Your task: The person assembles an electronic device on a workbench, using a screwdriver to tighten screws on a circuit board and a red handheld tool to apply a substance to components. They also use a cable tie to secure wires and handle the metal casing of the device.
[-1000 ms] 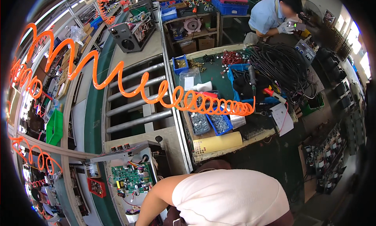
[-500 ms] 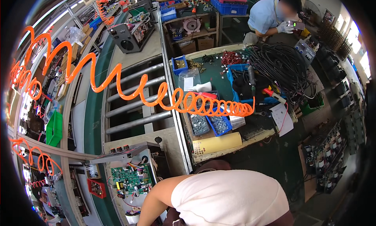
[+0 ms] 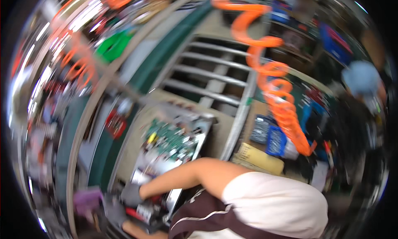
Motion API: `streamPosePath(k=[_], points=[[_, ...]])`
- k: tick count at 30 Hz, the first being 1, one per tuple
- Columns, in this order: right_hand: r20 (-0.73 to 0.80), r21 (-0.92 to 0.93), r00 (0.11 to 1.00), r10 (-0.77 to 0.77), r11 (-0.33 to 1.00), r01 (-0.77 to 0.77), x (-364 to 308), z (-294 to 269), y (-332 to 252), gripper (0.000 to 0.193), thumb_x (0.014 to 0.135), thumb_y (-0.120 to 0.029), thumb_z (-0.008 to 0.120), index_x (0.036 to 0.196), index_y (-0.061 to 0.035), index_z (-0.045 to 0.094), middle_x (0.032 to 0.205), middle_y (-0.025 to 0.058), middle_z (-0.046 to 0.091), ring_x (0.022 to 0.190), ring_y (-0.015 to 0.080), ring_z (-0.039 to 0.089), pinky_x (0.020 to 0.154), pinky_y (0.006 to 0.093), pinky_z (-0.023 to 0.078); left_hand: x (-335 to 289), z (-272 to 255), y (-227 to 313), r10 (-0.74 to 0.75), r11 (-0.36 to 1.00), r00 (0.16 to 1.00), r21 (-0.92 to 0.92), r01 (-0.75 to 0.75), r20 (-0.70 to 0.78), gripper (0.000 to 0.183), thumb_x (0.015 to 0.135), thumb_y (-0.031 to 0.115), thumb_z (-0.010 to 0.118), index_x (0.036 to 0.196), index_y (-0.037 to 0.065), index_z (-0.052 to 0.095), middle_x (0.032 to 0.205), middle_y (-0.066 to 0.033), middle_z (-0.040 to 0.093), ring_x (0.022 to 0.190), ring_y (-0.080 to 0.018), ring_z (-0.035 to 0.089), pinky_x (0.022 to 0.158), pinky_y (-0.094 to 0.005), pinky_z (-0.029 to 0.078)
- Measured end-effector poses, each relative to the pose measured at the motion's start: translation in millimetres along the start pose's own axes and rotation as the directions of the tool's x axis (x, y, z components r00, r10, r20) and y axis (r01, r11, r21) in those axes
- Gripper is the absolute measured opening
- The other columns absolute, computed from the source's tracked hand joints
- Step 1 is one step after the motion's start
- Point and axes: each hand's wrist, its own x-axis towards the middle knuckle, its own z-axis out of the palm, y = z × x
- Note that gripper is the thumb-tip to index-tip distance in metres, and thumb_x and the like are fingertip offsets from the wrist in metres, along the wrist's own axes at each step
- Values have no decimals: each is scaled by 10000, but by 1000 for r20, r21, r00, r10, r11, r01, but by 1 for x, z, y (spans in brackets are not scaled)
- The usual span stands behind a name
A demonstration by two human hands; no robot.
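Both hands wear grey gloves and are smeared by motion, so I cannot make out the fingers. My right hand (image 3: 132,194) reaches across from the white-sleeved arm to the near end of an open metal chassis. On that chassis lies a green circuit board (image 3: 174,139) with wires and small parts. Lower and further left, my left hand (image 3: 114,211) is beside a purple thing (image 3: 88,199), too blurred to name. Close to both hands is a blurred red and black part (image 3: 139,214). Whether either hand holds anything does not show.
A roller section (image 3: 207,69) lies beyond the chassis. An orange coiled air hose (image 3: 277,90) hangs over the right bench, above a blue bin of small metal parts (image 3: 275,140) and a yellow roll (image 3: 259,158). A red tray (image 3: 115,124) sits left. A person in light blue (image 3: 360,77) is at far right.
The view has swung, moving the bench and hose rightward and the chassis up and right. Both gloved hands now show at lower left; before, only my right arm did.
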Motion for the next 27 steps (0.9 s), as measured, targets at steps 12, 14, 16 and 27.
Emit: streamPosePath(k=[12, 14, 16, 27], points=[[-349, 203, 935, 65, 979, 8, 55, -57, 14, 294, 820, -337, 556, 760, -51, 586, 766, 153, 597, 751, 327, 586, 672, 444, 443, -24, -12, 24, -158, 987, 978, -34, 154, -140, 292, 757, 255, 583, 1000, 98, 546, 746, -192, 626, 722, -373, 619, 639, -488, 476], [-407, -93, 907, -112, 992, 81, 97, -110, 43, 227, 773, -274, 533, 761, -65, 619, 777, 168, 610, 758, 350, 588, 696, 447, 469, -23, -20, 33, -225, 974, 972, -34, 223, -73, 250, 754, 219, 585, 972, 104, 542, 711, -186, 618, 677, -368, 616, 615, -469, 480], [-321, -359, 946, -51, 931, -72, 135, -168, 60, 239, 777, -242, 565, 920, -66, 639, 958, 152, 604, 934, 313, 567, 830, 391, 453, -24, -16, 31, -187, 975, 978, -142, 174, -87, 314, 755, 209, 593, 1037, 82, 536, 720, -185, 611, 712, -375, 607, 617, -490, 454], [-294, -644, 956, 7, 738, -204, 340, -317, 373, 569, 799, -484, 531, 1058, 22, 553, 1026, 257, 583, 945, 366, 576, 805, 445, 462, -18, -26, 39, -166, 960, 986, -225, 165, 14, 402, 759, 129, 589, 1114, -24, 481, 604, -147, 551, 519, -318, 560, 466, -403, 417]])
